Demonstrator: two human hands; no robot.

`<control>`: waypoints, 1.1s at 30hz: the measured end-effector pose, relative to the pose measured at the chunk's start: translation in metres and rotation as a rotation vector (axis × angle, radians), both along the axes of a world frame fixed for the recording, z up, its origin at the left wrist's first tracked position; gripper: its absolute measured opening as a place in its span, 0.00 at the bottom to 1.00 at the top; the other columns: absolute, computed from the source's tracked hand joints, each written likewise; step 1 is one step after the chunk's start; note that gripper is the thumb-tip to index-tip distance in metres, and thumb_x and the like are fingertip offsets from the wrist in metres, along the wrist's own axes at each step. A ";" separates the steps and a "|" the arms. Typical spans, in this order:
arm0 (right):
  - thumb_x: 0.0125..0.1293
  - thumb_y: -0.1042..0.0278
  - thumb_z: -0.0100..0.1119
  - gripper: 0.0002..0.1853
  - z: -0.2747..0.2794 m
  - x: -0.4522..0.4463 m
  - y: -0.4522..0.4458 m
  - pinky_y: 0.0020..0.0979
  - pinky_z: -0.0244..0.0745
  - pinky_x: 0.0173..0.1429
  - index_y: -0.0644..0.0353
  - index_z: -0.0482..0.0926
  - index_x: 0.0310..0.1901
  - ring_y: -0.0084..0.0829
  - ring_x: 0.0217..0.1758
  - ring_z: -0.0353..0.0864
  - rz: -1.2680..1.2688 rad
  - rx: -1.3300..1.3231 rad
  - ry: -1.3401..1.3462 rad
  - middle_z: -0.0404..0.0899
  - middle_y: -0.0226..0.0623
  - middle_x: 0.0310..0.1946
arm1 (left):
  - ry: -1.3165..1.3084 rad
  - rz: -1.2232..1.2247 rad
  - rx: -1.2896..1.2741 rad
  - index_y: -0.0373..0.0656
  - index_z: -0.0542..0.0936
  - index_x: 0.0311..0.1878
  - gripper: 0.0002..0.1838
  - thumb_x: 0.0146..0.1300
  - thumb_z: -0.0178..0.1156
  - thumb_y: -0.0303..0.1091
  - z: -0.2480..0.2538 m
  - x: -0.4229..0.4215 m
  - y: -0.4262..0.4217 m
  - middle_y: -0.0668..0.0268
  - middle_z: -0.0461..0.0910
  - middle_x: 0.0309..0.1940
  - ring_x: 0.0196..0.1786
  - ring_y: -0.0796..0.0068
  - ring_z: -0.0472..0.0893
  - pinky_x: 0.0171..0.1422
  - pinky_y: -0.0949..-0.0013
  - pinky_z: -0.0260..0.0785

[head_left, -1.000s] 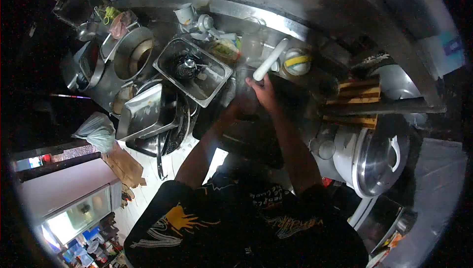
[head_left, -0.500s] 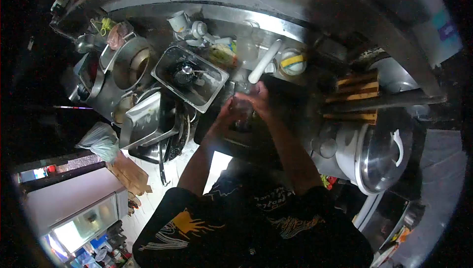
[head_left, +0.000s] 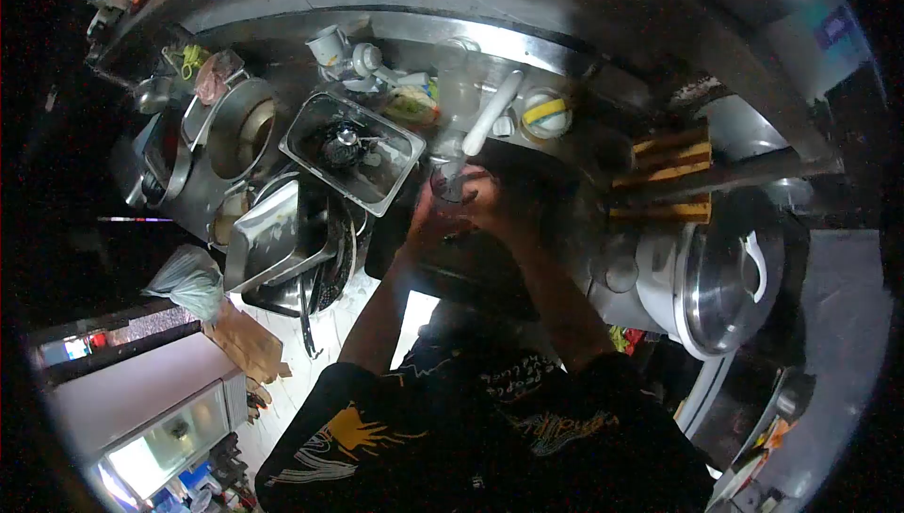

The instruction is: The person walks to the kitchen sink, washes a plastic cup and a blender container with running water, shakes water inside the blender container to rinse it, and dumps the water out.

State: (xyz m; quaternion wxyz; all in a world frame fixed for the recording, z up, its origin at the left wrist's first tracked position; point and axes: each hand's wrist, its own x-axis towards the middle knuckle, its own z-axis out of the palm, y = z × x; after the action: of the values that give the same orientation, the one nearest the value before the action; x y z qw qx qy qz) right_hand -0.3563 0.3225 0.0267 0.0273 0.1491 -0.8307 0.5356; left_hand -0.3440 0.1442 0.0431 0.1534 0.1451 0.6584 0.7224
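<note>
Clear container is held over the dark sink, left hand and right hand both partly curled around it, fingers dim. From it, a white spout slants at one o'clock; a metal pan sits at ten, a lidded pot at four.

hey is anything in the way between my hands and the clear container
Nothing visible is: the left hand and right hand are around the clear container. The nearest other thing, the white spout, ends just above it in the picture, not between.
</note>
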 end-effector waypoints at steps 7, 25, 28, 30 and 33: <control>0.51 0.41 0.79 0.37 0.040 0.058 0.004 0.48 0.63 0.77 0.56 0.79 0.58 0.55 0.71 0.74 -0.629 0.050 0.208 0.75 0.59 0.65 | -0.153 -0.162 0.373 0.46 0.68 0.71 0.35 0.61 0.69 0.39 -0.164 -0.044 0.004 0.60 0.78 0.56 0.54 0.65 0.81 0.51 0.62 0.79; 0.50 0.53 0.82 0.47 0.042 0.246 0.151 0.47 0.67 0.73 0.57 0.67 0.70 0.52 0.70 0.70 -0.793 0.645 -0.025 0.70 0.51 0.66 | -0.860 0.044 0.648 0.42 0.75 0.64 0.29 0.78 0.49 0.58 -0.063 0.057 -0.033 0.59 0.83 0.56 0.57 0.62 0.83 0.62 0.54 0.78; 0.47 0.55 0.84 0.49 0.019 0.191 0.110 0.45 0.68 0.72 0.58 0.67 0.70 0.49 0.68 0.71 -0.661 0.429 0.045 0.71 0.48 0.63 | -0.825 0.082 0.645 0.41 0.75 0.64 0.29 0.78 0.49 0.57 -0.047 0.062 -0.044 0.59 0.83 0.56 0.57 0.62 0.83 0.63 0.54 0.77; 0.45 0.57 0.85 0.49 -0.004 0.132 0.070 0.44 0.68 0.72 0.59 0.67 0.69 0.47 0.67 0.72 -0.548 0.175 0.043 0.72 0.46 0.61 | -0.903 0.140 0.645 0.40 0.76 0.64 0.29 0.78 0.49 0.57 -0.032 0.069 -0.048 0.59 0.83 0.56 0.58 0.61 0.84 0.64 0.53 0.77; 0.42 0.61 0.87 0.49 -0.016 0.064 0.030 0.42 0.68 0.71 0.61 0.68 0.66 0.43 0.66 0.72 -0.434 -0.040 -0.052 0.73 0.43 0.59 | -0.825 0.077 0.345 0.40 0.76 0.63 0.25 0.76 0.56 0.52 0.009 0.090 -0.055 0.59 0.84 0.53 0.55 0.61 0.85 0.64 0.55 0.77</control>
State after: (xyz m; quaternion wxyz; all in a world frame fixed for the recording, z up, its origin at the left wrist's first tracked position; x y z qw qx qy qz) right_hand -0.2927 0.3522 0.0110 0.1236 -0.0475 -0.8329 0.5374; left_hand -0.2543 0.0893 0.0524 0.3497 -0.1563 0.4170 0.8242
